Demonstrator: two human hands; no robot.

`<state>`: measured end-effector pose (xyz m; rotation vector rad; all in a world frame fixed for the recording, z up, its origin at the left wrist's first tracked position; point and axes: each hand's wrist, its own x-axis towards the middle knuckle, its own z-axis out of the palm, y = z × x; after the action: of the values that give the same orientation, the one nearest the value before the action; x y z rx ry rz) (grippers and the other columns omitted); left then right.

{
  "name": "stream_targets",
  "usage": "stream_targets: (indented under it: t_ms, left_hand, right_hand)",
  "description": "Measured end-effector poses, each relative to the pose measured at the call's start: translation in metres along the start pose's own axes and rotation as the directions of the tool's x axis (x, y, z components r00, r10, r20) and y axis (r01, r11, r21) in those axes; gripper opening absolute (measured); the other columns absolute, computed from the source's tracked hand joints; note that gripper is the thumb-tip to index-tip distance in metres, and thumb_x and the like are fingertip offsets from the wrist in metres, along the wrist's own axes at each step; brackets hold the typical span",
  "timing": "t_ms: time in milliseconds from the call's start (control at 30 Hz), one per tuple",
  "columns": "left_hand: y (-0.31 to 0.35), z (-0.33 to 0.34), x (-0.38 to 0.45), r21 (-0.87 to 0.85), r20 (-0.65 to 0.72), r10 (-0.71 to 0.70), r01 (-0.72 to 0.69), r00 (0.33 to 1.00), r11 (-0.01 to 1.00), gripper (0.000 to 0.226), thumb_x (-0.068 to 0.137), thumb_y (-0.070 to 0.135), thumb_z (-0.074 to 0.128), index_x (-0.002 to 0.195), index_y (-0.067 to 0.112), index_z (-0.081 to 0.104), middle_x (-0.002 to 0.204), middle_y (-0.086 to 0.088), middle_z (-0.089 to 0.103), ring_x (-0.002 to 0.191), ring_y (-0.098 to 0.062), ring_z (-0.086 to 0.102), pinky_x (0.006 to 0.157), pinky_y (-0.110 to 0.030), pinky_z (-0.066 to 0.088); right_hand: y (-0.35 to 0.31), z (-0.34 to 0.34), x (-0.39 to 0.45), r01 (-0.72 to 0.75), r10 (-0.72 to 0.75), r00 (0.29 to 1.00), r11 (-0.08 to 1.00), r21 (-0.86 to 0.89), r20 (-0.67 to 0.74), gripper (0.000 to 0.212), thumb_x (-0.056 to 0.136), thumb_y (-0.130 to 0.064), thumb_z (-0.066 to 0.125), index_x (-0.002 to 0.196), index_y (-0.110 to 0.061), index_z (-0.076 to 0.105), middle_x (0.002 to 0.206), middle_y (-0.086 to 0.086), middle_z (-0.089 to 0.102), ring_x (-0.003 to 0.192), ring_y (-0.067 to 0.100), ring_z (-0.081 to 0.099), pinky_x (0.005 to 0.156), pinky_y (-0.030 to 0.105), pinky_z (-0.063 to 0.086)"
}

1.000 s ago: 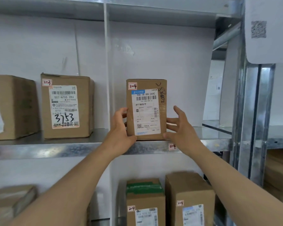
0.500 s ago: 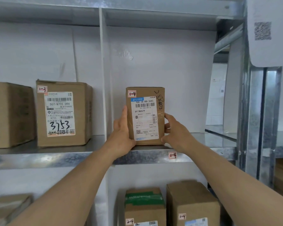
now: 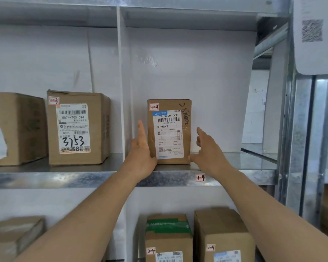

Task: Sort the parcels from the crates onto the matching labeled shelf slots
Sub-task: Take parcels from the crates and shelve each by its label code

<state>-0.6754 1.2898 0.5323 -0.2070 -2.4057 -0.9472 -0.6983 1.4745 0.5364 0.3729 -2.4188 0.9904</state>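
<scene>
The parcel point(image 3: 169, 131) stood upright on the shelf point(image 3: 106, 177) between our hands. Our left hand point(image 3: 142, 156) lay flat against its side; our right hand point(image 3: 206, 150) was open beside it. It looked stiff and light, best held by both sides.

The parcel point(image 3: 169, 131) stands upright on the shelf point(image 3: 235, 177); left hand point(image 3: 141, 154) flat against its left side; right hand point(image 3: 206, 150) open beside its right.
</scene>
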Motion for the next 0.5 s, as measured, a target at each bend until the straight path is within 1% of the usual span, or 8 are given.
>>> stream_targets:
  t_ms: [100,167,200,233,300,333,400,500]
  left_hand:
    - [0.0,-0.002,-0.028,0.03,-0.08,0.083,-0.08,0.993,0.996,0.094,0.091,0.012,0.057,0.149,0.03,-0.015,0.155,-0.002,0.013,0.136,-0.019,0.031,0.108,-0.028,0.028]
    - [-0.007,0.0,-0.058,0.035,-0.148,0.194,-0.19,0.97,0.981,0.075,0.092,0.017,0.056,0.15,0.03,0.009,0.149,0.009,0.022,0.13,-0.002,0.029,0.102,-0.012,0.025]
    - [-0.012,0.003,-0.076,0.043,-0.167,0.23,-0.226,0.959,0.973,0.065,0.092,0.02,0.055,0.146,0.032,0.021,0.144,0.014,0.028,0.125,0.004,0.029,0.099,-0.008,0.024]
    - [-0.019,0.008,-0.094,0.051,-0.18,0.24,-0.235,0.954,0.971,0.056,0.092,0.025,0.055,0.141,0.035,0.03,0.14,0.018,0.031,0.123,0.007,0.03,0.098,-0.01,0.025]
    - [-0.037,0.02,-0.129,0.038,-0.223,0.194,-0.19,0.955,0.981,0.041,0.089,0.04,0.052,0.128,0.043,0.041,0.133,0.026,0.038,0.124,0.009,0.032,0.099,-0.015,0.027]
    - [-0.047,0.026,-0.144,0.021,-0.249,0.15,-0.15,0.957,0.988,0.037,0.085,0.049,0.047,0.121,0.045,0.044,0.129,0.029,0.04,0.122,0.013,0.032,0.098,-0.013,0.028]
    - [-0.067,0.035,-0.172,0.009,-0.277,0.031,-0.03,0.96,1.0,0.041,0.077,0.058,0.036,0.114,0.045,0.049,0.124,0.033,0.043,0.116,0.018,0.033,0.093,-0.008,0.03]
    - [-0.093,0.04,-0.206,0.078,-0.298,-0.102,0.131,0.949,0.988,0.049,0.077,0.053,0.037,0.115,0.032,0.059,0.125,0.016,0.055,0.115,-0.004,0.046,0.089,-0.023,0.04]
  right_hand:
    - [-0.003,0.0,-0.034,0.129,-0.143,0.968,0.988,-0.08,-0.205,0.067,0.088,-0.014,0.061,0.146,-0.02,0.028,0.135,0.002,0.041,0.115,0.015,0.049,0.086,0.019,0.036]
    - [-0.004,0.012,-0.065,0.207,-0.229,0.928,0.973,-0.105,-0.294,0.049,0.089,-0.016,0.06,0.135,-0.023,0.044,0.125,-0.003,0.046,0.105,0.012,0.053,0.079,0.019,0.04]
    - [-0.003,0.021,-0.08,0.234,-0.26,0.913,0.965,-0.12,-0.314,0.041,0.088,-0.018,0.061,0.127,-0.024,0.051,0.119,-0.005,0.049,0.099,0.01,0.055,0.075,0.019,0.041]
    - [-0.002,0.034,-0.094,0.254,-0.291,0.899,0.955,-0.151,-0.327,0.033,0.086,-0.019,0.063,0.118,-0.024,0.056,0.112,-0.006,0.052,0.092,0.009,0.057,0.07,0.019,0.043]
    - [0.003,0.064,-0.119,0.31,-0.354,0.877,0.934,-0.179,-0.324,0.018,0.08,-0.023,0.065,0.098,-0.024,0.061,0.098,-0.007,0.057,0.077,0.008,0.059,0.057,0.018,0.044]
    - [0.005,0.078,-0.131,0.339,-0.376,0.878,0.925,-0.169,-0.297,0.013,0.079,-0.026,0.06,0.091,-0.024,0.062,0.092,-0.008,0.058,0.072,0.008,0.058,0.052,0.018,0.041]
    - [0.005,0.105,-0.153,0.368,-0.39,0.897,0.92,-0.139,-0.208,0.014,0.078,-0.03,0.051,0.082,-0.023,0.062,0.086,-0.005,0.058,0.067,0.012,0.058,0.048,0.02,0.04]
    - [0.004,0.144,-0.179,0.39,-0.4,0.913,0.914,-0.113,-0.08,0.017,0.075,-0.029,0.05,0.078,-0.021,0.064,0.083,-0.002,0.059,0.067,0.015,0.059,0.05,0.022,0.041]
